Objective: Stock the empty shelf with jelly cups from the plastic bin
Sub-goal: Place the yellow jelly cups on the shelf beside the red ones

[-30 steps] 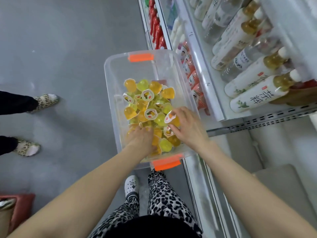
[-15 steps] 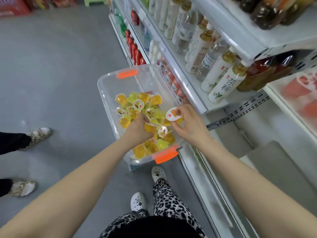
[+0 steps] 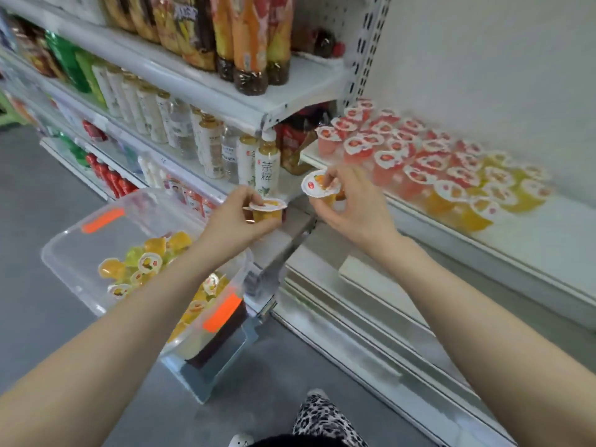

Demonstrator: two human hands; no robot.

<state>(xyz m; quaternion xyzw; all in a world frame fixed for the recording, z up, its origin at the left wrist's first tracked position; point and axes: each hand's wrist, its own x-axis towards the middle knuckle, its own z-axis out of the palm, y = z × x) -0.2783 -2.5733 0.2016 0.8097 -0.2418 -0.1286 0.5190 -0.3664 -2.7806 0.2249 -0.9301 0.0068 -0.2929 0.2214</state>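
Observation:
My left hand [image 3: 237, 221] grips an orange jelly cup [image 3: 267, 210] with a white lid, held above the far corner of the clear plastic bin [image 3: 74, 253]. My right hand [image 3: 351, 204] holds a second orange jelly cup [image 3: 321, 188] just in front of the white shelf [image 3: 532, 240] on the right. That shelf carries rows of red jelly cups [image 3: 393, 146] and yellow-orange jelly cups [image 3: 483, 195]. The bin has orange latches and holds several yellow, orange and green jelly cups [image 3: 145, 262].
Drink bottles [image 3: 206, 140] fill the shelves to the left of the jelly shelf, with darker bottles [image 3: 248, 43] on the shelf above. A lower white shelf [image 3: 387, 285] sits under my right forearm. Grey floor lies left of the bin. My patterned trouser leg [image 3: 322, 421] shows at the bottom.
Both hands have lifted out of the bin, each with a jelly cup, and moved up and right toward the jelly shelf. My view has swung up from the bin to the shelves.

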